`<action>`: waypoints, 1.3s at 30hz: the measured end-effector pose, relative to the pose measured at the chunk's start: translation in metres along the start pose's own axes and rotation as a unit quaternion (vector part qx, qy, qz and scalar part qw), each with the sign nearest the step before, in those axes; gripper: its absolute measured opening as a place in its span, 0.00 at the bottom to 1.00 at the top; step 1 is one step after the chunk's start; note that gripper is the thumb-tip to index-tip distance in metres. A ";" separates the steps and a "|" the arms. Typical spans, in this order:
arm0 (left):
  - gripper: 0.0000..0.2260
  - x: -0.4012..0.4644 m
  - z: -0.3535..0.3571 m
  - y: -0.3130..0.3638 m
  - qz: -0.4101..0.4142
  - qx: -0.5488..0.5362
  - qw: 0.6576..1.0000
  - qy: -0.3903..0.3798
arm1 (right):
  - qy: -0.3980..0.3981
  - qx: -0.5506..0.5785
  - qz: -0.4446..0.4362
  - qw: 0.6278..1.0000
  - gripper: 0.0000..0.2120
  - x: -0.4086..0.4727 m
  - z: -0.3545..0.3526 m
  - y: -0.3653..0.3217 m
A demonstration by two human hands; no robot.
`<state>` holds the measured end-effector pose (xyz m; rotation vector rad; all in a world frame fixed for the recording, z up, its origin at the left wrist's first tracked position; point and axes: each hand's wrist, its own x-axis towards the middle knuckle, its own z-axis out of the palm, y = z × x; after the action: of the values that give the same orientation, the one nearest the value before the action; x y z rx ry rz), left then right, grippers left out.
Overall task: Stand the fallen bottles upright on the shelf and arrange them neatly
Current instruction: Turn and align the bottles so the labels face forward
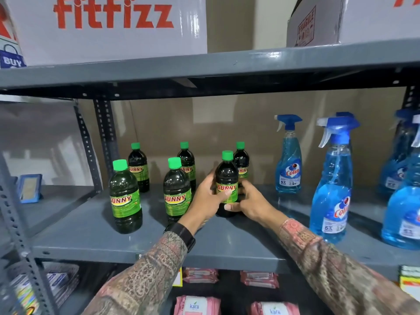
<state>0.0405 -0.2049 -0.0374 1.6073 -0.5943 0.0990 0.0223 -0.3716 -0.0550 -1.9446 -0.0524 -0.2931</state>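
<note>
Several dark green Sunny bottles with green caps stand upright on the grey shelf point(91, 233) in two rows. The front right bottle point(226, 176) is held from both sides: my left hand point(205, 198) wraps its left side, my right hand point(247, 200) grips its lower right. The front row also has a left bottle point(125, 198) and a middle bottle point(176, 192). Behind stand a back left bottle point(138, 167), a back middle bottle point(187, 162) and a back right bottle point(242, 163), partly hidden by the held one.
Blue Colin spray bottles point(288, 160) point(331, 185) stand on the shelf's right part. A small blue frame point(29, 188) sits on the neighbouring shelf at left. White fitfizz cartons point(109, 26) rest on the shelf above. Pink wipe packs point(197, 304) lie below.
</note>
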 end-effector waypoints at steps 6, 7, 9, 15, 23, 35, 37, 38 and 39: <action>0.34 -0.025 0.001 0.010 0.017 -0.004 1.000 -0.012 | -0.028 -0.004 -0.021 0.999 0.35 -0.021 -0.008 -0.001; 0.35 -0.030 0.001 0.011 0.021 -0.005 1.000 -0.014 | -0.033 -0.008 -0.024 0.999 0.35 -0.027 -0.009 -0.002; 0.35 -0.040 0.001 0.013 0.035 -0.007 0.999 -0.017 | -0.034 -0.020 -0.031 0.999 0.37 -0.038 -0.009 -0.004; 0.34 -0.059 0.001 0.011 0.053 -0.021 0.998 -0.015 | -0.036 -0.029 -0.045 0.998 0.37 -0.066 -0.008 -0.010; 0.35 -0.091 -0.026 0.011 0.000 0.046 0.999 -0.012 | 0.128 -0.054 -0.072 0.988 0.33 -0.104 -0.002 -0.017; 0.13 -0.126 -0.242 -0.023 0.034 0.052 0.976 0.207 | 0.022 -0.005 -0.161 0.987 0.19 -0.115 0.148 -0.077; 0.18 -0.114 -0.257 -0.029 0.025 0.072 0.981 0.179 | 0.009 -0.004 -0.157 0.988 0.24 -0.097 0.183 -0.088; 0.20 -0.109 -0.265 -0.030 0.016 0.079 0.985 0.155 | 0.011 -0.009 -0.153 0.988 0.28 -0.087 0.198 -0.094; 0.22 -0.105 -0.268 -0.032 0.005 0.074 0.989 0.128 | 0.016 -0.011 -0.149 0.989 0.31 -0.080 0.209 -0.098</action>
<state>0.0395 0.0824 -0.0706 1.7012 -0.4031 0.3574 -0.0342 -0.1341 -0.0588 -1.9526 -0.3221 -0.5254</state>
